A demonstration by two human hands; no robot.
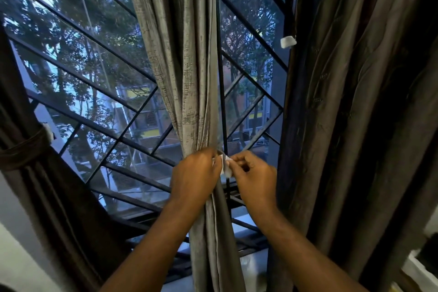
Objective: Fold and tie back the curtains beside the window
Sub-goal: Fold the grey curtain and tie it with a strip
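A grey curtain [182, 73] hangs gathered in front of the barred window [78, 59]. My left hand [195, 173] grips the bunched folds at waist height. My right hand [253, 172] pinches a small white tie end [226, 166] just right of the gathered cloth, touching the left hand's fingers. How the tie runs round the curtain is hidden behind my hands. A dark brown curtain [30, 173] at the left is bound by a brown tie-back band [22, 151]. Another dark curtain [355, 113] hangs loose at the right.
A white hook or clip [288, 42] sits on the window frame at the upper right. A black metal grille covers the glass, with trees and buildings outside. A white sill [251, 265] lies below. White wall shows at the lower left.
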